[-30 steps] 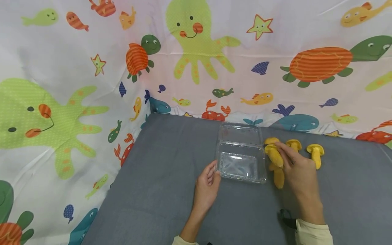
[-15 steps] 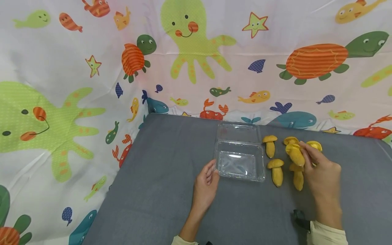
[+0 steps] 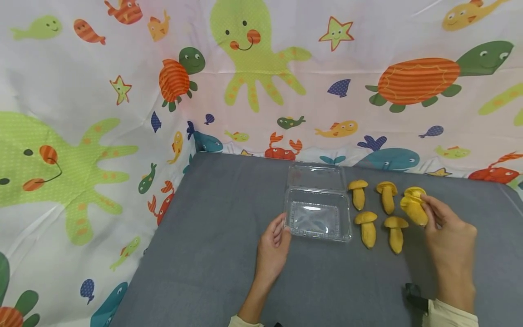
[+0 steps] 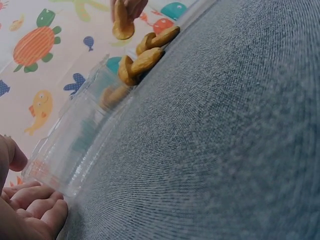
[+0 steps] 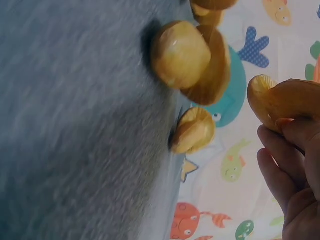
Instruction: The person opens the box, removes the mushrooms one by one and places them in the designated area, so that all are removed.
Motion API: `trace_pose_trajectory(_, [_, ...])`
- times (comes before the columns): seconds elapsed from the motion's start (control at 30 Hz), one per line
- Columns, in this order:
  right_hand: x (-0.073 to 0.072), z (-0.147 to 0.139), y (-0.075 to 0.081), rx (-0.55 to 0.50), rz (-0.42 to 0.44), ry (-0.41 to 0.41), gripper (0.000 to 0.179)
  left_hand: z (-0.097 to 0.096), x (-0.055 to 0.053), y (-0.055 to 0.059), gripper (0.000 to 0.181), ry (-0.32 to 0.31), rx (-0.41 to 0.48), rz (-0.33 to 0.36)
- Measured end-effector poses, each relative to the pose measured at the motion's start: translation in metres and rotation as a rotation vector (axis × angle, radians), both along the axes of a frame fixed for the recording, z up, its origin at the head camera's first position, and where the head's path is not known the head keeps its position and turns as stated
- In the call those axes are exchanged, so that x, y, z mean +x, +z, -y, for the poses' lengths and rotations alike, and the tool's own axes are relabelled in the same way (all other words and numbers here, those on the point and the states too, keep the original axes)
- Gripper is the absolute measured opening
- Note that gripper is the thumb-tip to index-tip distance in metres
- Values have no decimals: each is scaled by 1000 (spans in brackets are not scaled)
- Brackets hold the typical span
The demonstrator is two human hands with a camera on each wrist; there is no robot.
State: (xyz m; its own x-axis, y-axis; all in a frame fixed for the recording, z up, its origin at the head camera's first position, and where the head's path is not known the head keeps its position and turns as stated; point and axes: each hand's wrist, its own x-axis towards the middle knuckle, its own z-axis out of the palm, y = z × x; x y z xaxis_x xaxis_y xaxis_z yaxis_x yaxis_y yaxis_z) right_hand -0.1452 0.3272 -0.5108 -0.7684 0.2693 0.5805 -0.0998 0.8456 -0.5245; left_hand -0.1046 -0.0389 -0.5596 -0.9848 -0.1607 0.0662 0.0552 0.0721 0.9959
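My left hand point(image 3: 273, 247) grips the near left side of a clear plastic clamshell box point(image 3: 345, 227), which lies with its lid point(image 3: 316, 177) folded back. In the left wrist view, the thumb point(image 4: 17, 159) is above the box's edge and the fingers point(image 4: 37, 202) are below it. Over the table, right of the box, my right hand point(image 3: 451, 240) pinches a yellow mushroom point(image 3: 416, 213) between thumb and fingertips. This mushroom point(image 5: 292, 100) hangs clear of the cloth in the right wrist view. Directly behind it another mushroom point(image 3: 414, 191) is partly hidden.
Several more yellow mushrooms stand in two rows beside the box, such as a front mushroom point(image 3: 368, 231) and a back mushroom point(image 3: 387, 197). Grey cloth point(image 3: 204, 254) covers the table. A curtain printed with sea animals point(image 3: 245, 131) borders the back and left.
My right hand has carried the pinched mushroom rightward, from beside the box past the other mushrooms to the far back one. The left hand keeps its hold on the box.
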Motion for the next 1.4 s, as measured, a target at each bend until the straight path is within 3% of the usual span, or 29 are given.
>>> trace_pose_trajectory(0.5, [10,-17,-6,47,145,-94,29,3,0,-3,41,-1,-10,-3])
trace_pose_trajectory(0.93, [13,-30,-16,111,189,-39,21,2,1,-5,42,-3,-9,-5])
trace_pose_trajectory(1.4, [18,-38,-17,130,407,13,19,1,2,-2,43,-7,6,20])
